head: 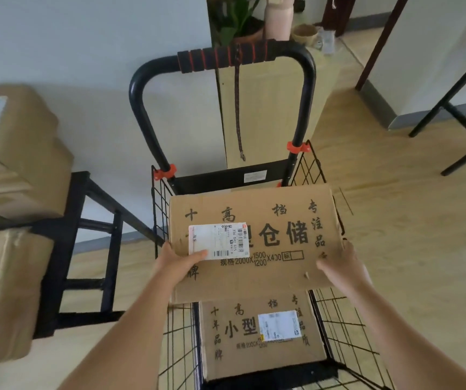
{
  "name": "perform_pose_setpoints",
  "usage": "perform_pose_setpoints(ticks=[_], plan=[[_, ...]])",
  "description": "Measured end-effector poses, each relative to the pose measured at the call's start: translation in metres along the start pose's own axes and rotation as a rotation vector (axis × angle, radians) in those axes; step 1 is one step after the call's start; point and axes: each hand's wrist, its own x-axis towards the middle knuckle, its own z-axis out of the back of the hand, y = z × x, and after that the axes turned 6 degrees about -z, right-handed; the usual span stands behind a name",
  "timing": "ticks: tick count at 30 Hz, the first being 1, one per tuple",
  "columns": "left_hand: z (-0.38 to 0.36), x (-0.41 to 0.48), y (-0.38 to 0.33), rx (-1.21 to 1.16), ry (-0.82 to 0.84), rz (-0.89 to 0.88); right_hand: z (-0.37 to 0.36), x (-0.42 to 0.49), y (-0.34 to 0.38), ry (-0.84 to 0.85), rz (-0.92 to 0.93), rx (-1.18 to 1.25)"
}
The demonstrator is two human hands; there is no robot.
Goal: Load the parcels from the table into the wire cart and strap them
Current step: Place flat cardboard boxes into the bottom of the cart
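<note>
Stacking phase, judged | upper cardboard parcel (pixel 254 240) held level over the wire cart (pixel 338 333), above the lower parcel (pixel 262 339) lying in its basket | left hand (pixel 178 263) and right hand (pixel 341 266) each grip a near corner, thumbs on top, to hold it flat | bungee strap (pixel 237 108) hangs unused from cart handle (pixel 220 59) | remaining parcels (pixel 15 153) on table (pixel 57 249)

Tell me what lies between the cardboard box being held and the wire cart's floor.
Head view: a second brown cardboard parcel lies in the black wire cart, under the held brown cardboard box that the left hand and right hand grip.
</note>
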Motion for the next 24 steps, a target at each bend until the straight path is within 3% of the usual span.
perform_pose_setpoints(ticks=[4,12,20,24], plan=[[-0.021,0.017,0.013,0.017,-0.099,0.036,-0.020,0.024,0.001,0.024,0.000,0.010],[-0.049,0.063,0.061,-0.084,-0.057,0.165,-0.062,0.088,-0.004,0.150,-0.011,-0.007],[-0.087,0.109,0.101,-0.046,-0.101,0.118,-0.108,0.143,-0.007,0.149,0.080,-0.123],[-0.104,0.135,0.122,-0.027,-0.110,0.106,-0.129,0.170,-0.021,0.236,0.014,-0.077]])
